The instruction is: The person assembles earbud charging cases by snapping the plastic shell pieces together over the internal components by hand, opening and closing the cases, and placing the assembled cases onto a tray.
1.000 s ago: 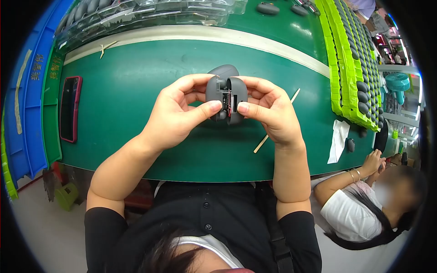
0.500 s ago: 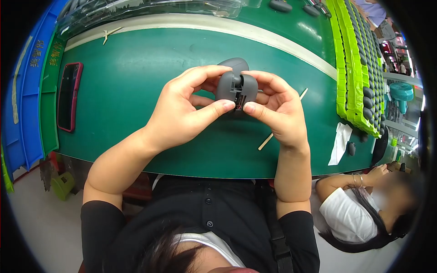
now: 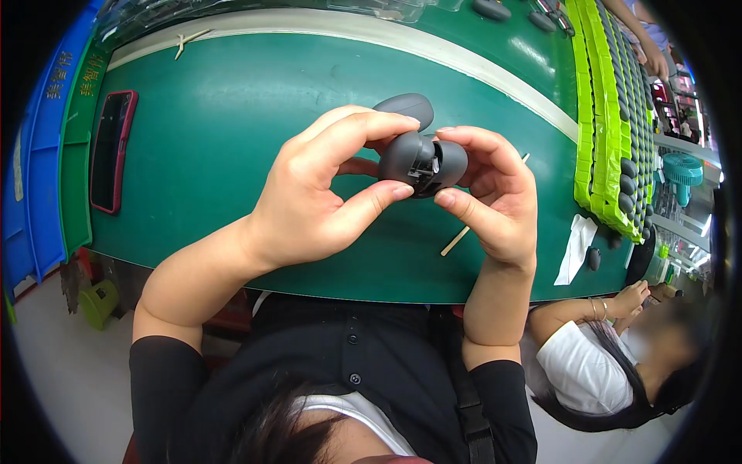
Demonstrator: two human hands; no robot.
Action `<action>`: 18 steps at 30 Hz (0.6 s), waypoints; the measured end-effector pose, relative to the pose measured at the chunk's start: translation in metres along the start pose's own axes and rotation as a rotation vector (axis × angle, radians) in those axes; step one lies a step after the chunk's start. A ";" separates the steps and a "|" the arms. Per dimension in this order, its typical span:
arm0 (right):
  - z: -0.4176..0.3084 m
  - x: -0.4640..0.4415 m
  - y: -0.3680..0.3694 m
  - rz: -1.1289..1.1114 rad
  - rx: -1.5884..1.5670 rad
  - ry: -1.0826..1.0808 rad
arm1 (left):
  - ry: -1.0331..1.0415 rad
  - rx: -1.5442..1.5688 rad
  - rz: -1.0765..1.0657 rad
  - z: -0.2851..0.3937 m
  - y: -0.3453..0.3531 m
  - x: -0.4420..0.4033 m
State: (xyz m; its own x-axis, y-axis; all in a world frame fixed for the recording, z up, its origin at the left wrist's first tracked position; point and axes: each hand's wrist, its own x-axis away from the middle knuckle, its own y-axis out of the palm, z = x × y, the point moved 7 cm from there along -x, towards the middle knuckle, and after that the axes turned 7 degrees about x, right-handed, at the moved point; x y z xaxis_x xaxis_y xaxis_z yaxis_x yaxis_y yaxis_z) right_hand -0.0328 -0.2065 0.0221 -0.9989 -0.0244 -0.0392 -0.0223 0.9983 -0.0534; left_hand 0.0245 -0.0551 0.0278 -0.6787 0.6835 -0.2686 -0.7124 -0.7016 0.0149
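My left hand (image 3: 317,182) pinches the left part of a dark grey rounded plastic housing (image 3: 400,160) between thumb and fingers. On its right part, my right hand (image 3: 498,193) has its thumb below and fingertips on top. A gap between the two parts shows black and metallic inner pieces, too small to name. The housing is held tilted above the green table (image 3: 232,93). Just behind it rests a smooth dark grey oval piece (image 3: 406,108), partly covered by my left fingers.
A red-edged phone (image 3: 114,151) lies left, beside green and blue crates (image 3: 35,162). A thin stick (image 3: 454,241) lies right of my hands. Bright green trays (image 3: 591,155) hold rows of dark oval pieces. White tissue (image 3: 576,249) lies near a seated co-worker (image 3: 591,363).
Both hands have moved slightly right with the housing. It has turned from nearly upright to tilted, and more of the oval piece behind it shows.
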 end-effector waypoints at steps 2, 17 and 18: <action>0.000 0.003 0.000 0.022 -0.082 0.057 | -0.048 0.029 0.004 -0.001 0.003 0.000; 0.002 0.001 0.000 -0.017 -0.020 -0.033 | 0.077 -0.038 0.033 0.002 0.004 0.003; 0.002 0.001 0.001 -0.014 -0.021 -0.024 | 0.069 -0.045 0.034 0.001 0.003 0.003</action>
State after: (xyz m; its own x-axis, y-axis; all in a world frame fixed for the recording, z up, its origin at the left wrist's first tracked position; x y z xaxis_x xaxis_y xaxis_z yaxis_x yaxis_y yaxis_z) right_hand -0.0334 -0.2058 0.0201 -0.9972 -0.0398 -0.0627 -0.0377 0.9987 -0.0332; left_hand 0.0198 -0.0551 0.0284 -0.6875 0.6447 -0.3344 -0.6792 -0.7337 -0.0180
